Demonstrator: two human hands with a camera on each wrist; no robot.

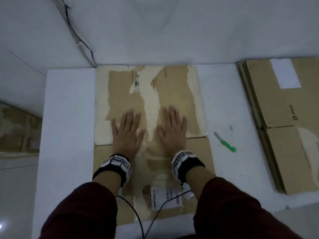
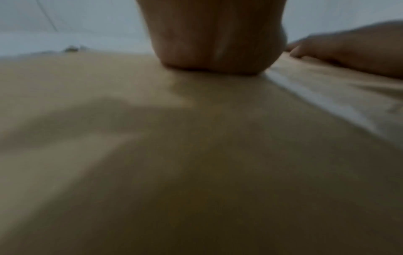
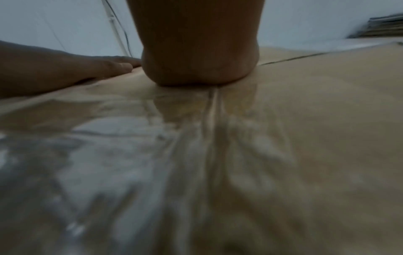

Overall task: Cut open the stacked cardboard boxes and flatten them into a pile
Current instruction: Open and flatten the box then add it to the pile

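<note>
- Squarely on the white table [image 1: 69,118] lies a flattened brown cardboard box [image 1: 179,94], its top skin torn away in pale strips down the middle; a white shipping label [image 1: 166,197] sits near its closest edge
- Left hand [image 1: 126,133] rests palm down on the box, fingers straight and spread, holding nothing; the left wrist view shows the heel of that hand [image 2: 213,43] planted on the brown board [image 2: 196,155]
- Right hand [image 1: 172,131] lies flat just beside it, across the torn strip, fingers likewise straight and gripping nothing; its wrist view shows the palm [image 3: 198,51] on crinkled clear tape [image 3: 207,129], with the left hand [image 3: 65,69] alongside
- Green-handled knife [image 1: 225,142] lies on the table to the right of the box, apart from both hands
- Pile of flattened brown cardboard boxes [image 1: 283,128] sits further right, at the table's edge; the top one bears a white label and a printed logo
- Black cable [image 1: 77,35] runs along the white wall behind
</note>
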